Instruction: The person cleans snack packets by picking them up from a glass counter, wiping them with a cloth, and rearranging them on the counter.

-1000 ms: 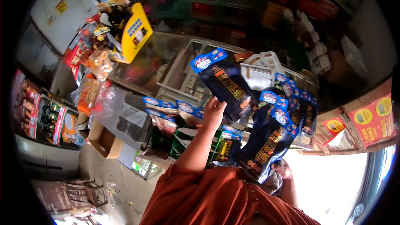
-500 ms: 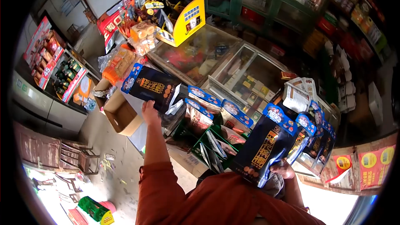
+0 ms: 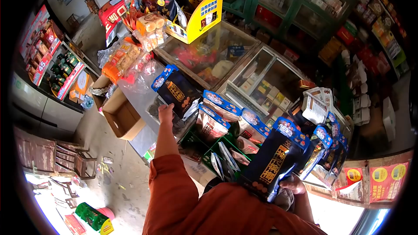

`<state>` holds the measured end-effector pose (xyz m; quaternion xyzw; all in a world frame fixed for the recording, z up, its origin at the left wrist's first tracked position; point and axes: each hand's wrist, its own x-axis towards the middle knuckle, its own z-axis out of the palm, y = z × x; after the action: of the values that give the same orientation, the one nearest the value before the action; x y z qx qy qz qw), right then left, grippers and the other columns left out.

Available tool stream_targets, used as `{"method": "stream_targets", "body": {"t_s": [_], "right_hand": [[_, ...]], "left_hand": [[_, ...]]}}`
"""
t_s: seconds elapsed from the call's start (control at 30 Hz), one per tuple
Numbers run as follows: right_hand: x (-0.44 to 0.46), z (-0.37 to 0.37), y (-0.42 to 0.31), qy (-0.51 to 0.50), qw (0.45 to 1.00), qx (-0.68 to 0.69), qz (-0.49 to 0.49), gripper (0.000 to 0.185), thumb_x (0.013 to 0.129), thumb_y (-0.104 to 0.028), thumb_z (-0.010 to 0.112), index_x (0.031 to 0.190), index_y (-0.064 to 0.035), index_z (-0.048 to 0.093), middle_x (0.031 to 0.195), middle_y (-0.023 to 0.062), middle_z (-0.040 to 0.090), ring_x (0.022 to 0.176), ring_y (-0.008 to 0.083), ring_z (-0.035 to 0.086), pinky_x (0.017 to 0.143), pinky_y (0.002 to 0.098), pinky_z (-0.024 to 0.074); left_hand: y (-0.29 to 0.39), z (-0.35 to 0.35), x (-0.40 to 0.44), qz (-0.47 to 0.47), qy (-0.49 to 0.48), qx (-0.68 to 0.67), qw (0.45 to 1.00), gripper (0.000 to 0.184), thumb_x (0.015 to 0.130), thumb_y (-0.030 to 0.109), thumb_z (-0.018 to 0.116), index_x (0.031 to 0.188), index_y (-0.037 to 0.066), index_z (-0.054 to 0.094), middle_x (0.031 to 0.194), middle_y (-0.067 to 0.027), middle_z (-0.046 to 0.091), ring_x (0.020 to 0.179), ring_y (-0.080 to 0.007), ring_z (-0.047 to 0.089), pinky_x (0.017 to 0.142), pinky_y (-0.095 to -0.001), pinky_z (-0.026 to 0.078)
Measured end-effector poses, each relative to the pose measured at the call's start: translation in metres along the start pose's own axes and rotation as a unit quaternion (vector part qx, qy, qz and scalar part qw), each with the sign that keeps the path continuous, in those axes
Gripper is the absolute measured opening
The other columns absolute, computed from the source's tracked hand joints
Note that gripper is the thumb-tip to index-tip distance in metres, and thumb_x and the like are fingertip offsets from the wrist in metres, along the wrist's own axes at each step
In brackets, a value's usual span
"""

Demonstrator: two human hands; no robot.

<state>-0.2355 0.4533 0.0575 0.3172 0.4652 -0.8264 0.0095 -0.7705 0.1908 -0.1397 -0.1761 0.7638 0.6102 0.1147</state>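
Note:
My left hand (image 3: 165, 113) grips the lower left edge of a black snack bag (image 3: 174, 92) with a blue header and gold lettering. That bag leans beside a green display box (image 3: 191, 141), whose compartments hold several white-and-red pouches (image 3: 212, 124) with blue headers. Close to my body, my right hand (image 3: 293, 185) is closed on the lower right edge of a second, larger-looking black snack bag (image 3: 272, 161). Grey cloth (image 3: 284, 199) shows just below the right hand. More black bags (image 3: 328, 152) stand together to the right.
Behind the bags are glass-topped display counters (image 3: 257, 87). A yellow display carton (image 3: 204, 17) and bagged bread (image 3: 124, 58) stand at the back left. An open cardboard box (image 3: 122, 119) sits left of the counter. Folded printed paper (image 3: 317, 104) lies on the right.
My left hand has brought its black bag rightward, closer to the green display box, and the bag now tilts more steeply. The right hand and its bag stay nearly in place. The view has shifted slightly.

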Motion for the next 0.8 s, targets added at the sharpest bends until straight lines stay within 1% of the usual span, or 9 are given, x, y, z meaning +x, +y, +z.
{"method": "stream_targets", "body": {"t_s": [0.2,0.27,0.3,0.37,0.43,0.47,0.5,0.57,0.8], "right_hand": [[0.042,0.014,-0.026,-0.068,0.993,-0.097,0.021,0.042,0.078,-0.008,0.077,0.116,0.0019,0.062,0.101,0.005,0.069,0.093,0.0158,0.064,0.082,0.0294,0.0508],[0.064,0.036,-0.048,-0.13,0.978,-0.165,0.002,0.042,0.082,-0.01,0.076,0.12,0.0018,0.061,0.11,0.0078,0.067,0.1,0.0164,0.062,0.089,0.0288,0.0494],[0.082,0.02,-0.042,-0.167,0.952,-0.253,0.032,0.045,0.084,-0.016,0.075,0.122,0.0015,0.06,0.114,0.0094,0.065,0.107,0.0178,0.059,0.094,0.0318,0.0462],[0.096,0.068,-0.072,-0.176,0.933,-0.315,0.0,0.049,0.085,-0.024,0.074,0.124,0.0013,0.059,0.115,0.0103,0.065,0.111,0.0202,0.057,0.099,0.0333,0.0429],[0.115,0.081,-0.071,-0.185,0.931,-0.314,-0.034,0.05,0.085,-0.03,0.074,0.122,0.0013,0.061,0.117,0.0116,0.065,0.113,0.0239,0.056,0.102,0.0338,0.0394],[0.118,0.098,-0.084,-0.201,0.927,-0.302,-0.093,0.043,0.085,-0.032,0.074,0.111,0.001,0.066,0.111,0.011,0.066,0.109,0.0236,0.058,0.099,0.0323,0.0409],[0.117,0.107,-0.105,-0.149,0.873,-0.465,-0.022,0.035,0.087,-0.032,0.071,0.101,0.0,0.068,0.103,0.0094,0.068,0.102,0.022,0.061,0.095,0.0314,0.0428],[0.132,0.106,-0.084,-0.266,0.944,-0.183,-0.063,0.03,0.091,-0.03,0.066,0.095,-0.0003,0.068,0.096,0.008,0.068,0.096,0.019,0.062,0.09,0.0301,0.0443],[0.095,0.073,-0.057,-0.24,0.962,-0.121,-0.052,0.037,0.094,-0.034,0.062,0.1,0.0018,0.066,0.096,0.0104,0.068,0.097,0.0198,0.062,0.088,0.0315,0.0462]], "left_hand": [[0.044,-0.02,-0.055,0.22,-0.054,-0.021,0.974,0.04,0.086,0.028,0.068,0.113,0.001,0.056,0.111,-0.0099,0.062,0.099,-0.0193,0.061,0.085,-0.0337,0.05],[0.102,-0.028,-0.155,0.054,-0.317,-0.113,0.94,0.041,0.088,0.025,0.067,0.118,-0.001,0.055,0.111,-0.0083,0.062,0.097,-0.019,0.062,0.087,-0.0336,0.049],[0.081,-0.027,-0.165,0.044,-0.509,-0.086,0.855,0.065,0.091,0.039,0.06,0.139,0.0,0.039,0.12,-0.0116,0.057,0.107,-0.0234,0.059,0.088,-0.0355,0.049],[0.089,-0.02,-0.23,0.033,-0.66,-0.049,0.749,0.069,0.089,0.029,0.065,0.143,0.001,0.034,0.126,-0.0114,0.056,0.112,-0.0222,0.057,0.093,-0.0357,0.047],[0.08,-0.006,-0.275,0.055,-0.579,-0.122,0.804,0.074,0.084,0.019,0.071,0.145,0.0,0.032,0.13,-0.0109,0.055,0.117,-0.0202,0.054,0.098,-0.0353,0.044],[0.072,-0.007,-0.268,-0.051,-0.562,-0.184,0.805,0.073,0.081,0.009,0.071,0.143,-0.001,0.034,0.131,-0.0105,0.055,0.117,-0.0189,0.055,0.1,-0.0339,0.043],[0.088,-0.013,-0.268,-0.07,-0.541,-0.231,0.805,0.069,0.081,0.008,0.068,0.141,-0.003,0.037,0.127,-0.0106,0.057,0.114,-0.0196,0.057,0.1,-0.0344,0.044],[0.095,-0.022,-0.241,-0.026,-0.477,-0.272,0.835,0.053,0.081,0.007,0.069,0.129,-0.001,0.047,0.119,-0.0115,0.061,0.103,-0.0202,0.062,0.092,-0.0345,0.049],[0.108,0.007,-0.063,0.073,-0.143,-0.259,0.952,0.055,0.082,0.011,0.071,0.128,0.0,0.045,0.113,-0.0131,0.061,0.089,-0.0211,0.065,0.077,-0.0339,0.054]]}}
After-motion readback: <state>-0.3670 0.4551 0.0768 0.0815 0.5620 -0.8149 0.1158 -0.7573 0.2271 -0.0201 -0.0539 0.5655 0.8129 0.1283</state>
